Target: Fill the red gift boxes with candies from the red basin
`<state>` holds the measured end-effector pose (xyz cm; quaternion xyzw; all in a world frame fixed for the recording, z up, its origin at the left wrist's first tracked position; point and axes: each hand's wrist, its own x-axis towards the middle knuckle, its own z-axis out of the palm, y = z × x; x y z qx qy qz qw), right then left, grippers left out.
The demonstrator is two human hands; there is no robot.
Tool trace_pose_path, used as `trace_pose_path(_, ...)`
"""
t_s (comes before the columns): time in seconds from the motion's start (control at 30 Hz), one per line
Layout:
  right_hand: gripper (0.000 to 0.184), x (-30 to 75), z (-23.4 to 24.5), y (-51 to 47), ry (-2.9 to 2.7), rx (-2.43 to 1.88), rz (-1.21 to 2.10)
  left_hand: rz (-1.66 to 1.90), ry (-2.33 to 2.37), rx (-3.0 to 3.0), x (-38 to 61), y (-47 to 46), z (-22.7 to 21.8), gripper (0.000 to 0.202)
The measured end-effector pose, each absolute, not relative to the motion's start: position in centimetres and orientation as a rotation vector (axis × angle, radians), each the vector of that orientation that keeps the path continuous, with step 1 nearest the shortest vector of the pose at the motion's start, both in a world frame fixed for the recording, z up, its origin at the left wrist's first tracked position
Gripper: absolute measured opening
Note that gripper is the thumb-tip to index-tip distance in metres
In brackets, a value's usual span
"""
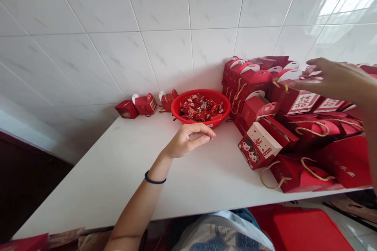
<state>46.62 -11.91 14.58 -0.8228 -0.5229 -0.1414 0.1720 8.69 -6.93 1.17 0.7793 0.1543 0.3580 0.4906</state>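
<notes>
My left hand (189, 140), a dark band around its wrist, hovers over the white table just in front of a red bowl (216, 124). Its thumb and fingertips come together in a loose pinch, with nothing visible between them. Inside the bowl lies a heap of red wrapped candies (202, 108). On the right, my right hand (326, 78) reaches above stacked red gift boxes (279, 98), thumb and fingers apart, holding nothing visible. Below it, several boxes show rope handles and white panels with red characters. A box with a cartoon couple (250, 151) lies tilted at the pile's near left edge.
Several small red boxes (126, 109) stand along the tiled wall (165, 55), left of the bowl. The white table (118, 176) ends at a front edge close to my body. Below that edge, at right, is a large red surface (306, 229).
</notes>
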Motion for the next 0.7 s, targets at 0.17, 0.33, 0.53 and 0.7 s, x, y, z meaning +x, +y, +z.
trace_pose_path(0.17, 0.051, 40.4, 12.6, -15.8, -1.473, -1.967, -0.616, 0.839, 0.385, 1.877, 8.7, -6.7, 0.2, 0.011)
trace_pose_path(0.33, 0.031, 32.7, 5.9, -15.0, -1.653, -1.338, -0.06, 0.872, 0.49, 1.97, 7.7, -6.7, 0.4, 0.013)
trace_pose_path(0.53, 0.022, 27.0, -1.4, -10.9, -1.854, -1.191, 0.614, 0.943, 0.71, 2.075, 4.4, -6.2, 2.3, 0.016)
trace_pose_path(0.7, 0.021, 25.1, -3.6, -10.2, -2.018, -1.112, 0.82, 1.082, 1.095, 2.05, 0.1, -0.9, 3.4, 0.021)
